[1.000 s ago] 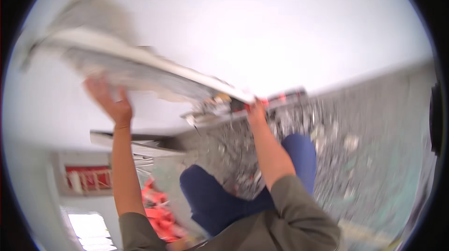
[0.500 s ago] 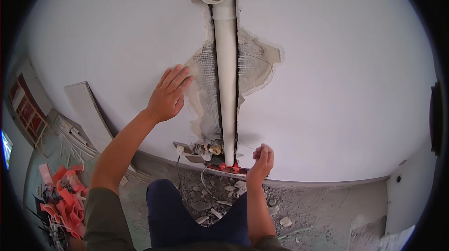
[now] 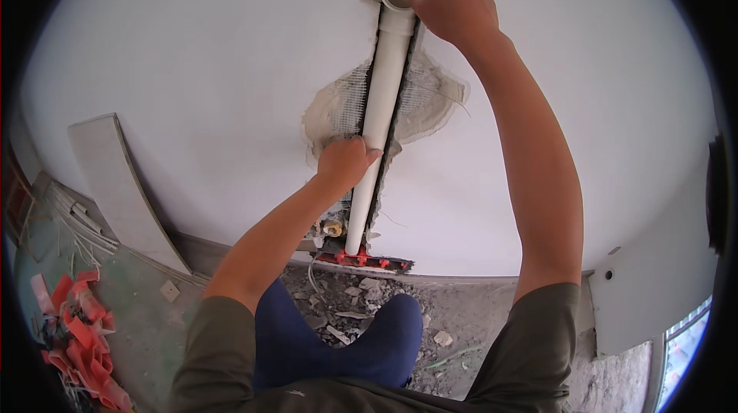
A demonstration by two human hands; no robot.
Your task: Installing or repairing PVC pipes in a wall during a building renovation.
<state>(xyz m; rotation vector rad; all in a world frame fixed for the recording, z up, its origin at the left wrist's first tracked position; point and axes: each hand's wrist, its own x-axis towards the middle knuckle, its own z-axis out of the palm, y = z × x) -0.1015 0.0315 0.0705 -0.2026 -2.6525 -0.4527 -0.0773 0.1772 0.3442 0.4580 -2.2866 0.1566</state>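
- Two hands are placed at one white pipe (image 3: 387, 82): the right hand (image 3: 461, 7) at its elbow (image 3: 397, 19), the left hand (image 3: 344, 161) farther down.
- The elbow's rim is held by the right hand: the thumb is hooked into the round mouth, the other fingers are bent over the outer right side, their tips hidden.
- The left fingers are curled in at the pipe's left edge, and the thumb is laid across its front; whether the pipe is firmly gripped there cannot be told.
- The pipe is seen just right of the left fingers and is slanted down and left from the right ones.
- It is set along a dark slot (image 3: 398, 107) cut in the wall (image 3: 615, 67), with mesh (image 3: 355, 105) and rough plaster (image 3: 440, 105) bared beside it.
- Its foot is met by a red fitting (image 3: 363, 260).
- Rubble (image 3: 354, 307) is strewn below; at the left, a pale board (image 3: 123, 190) is leaned on the wall, and red scraps (image 3: 83, 328) are heaped near it.
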